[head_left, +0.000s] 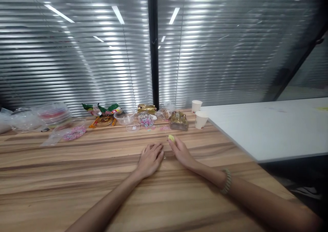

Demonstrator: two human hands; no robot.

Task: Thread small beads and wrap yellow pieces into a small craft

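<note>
My left hand (150, 160) lies palm down on the wooden table (84, 194), its fingers stretched forward and holding nothing that shows. Just right of its fingertips are some tiny pale bits (164, 157), too small to name. A small pale-yellow piece (171, 138) sits pinched between the thumb and fingers of my right hand (183, 155); its kind cannot be made out. This hand is a little further forward and to the right, apart from the left one. A braided bracelet (226, 181) circles my right wrist.
Along the back edge stand two paper cups (201, 120), a gold-topped box (178, 121), a clear plastic bowl (124, 117), a heap of pink and purple bits (146, 119), green snack bags (110, 108) and stacked plastic lids (54, 113). A white table (276, 129) adjoins on the right.
</note>
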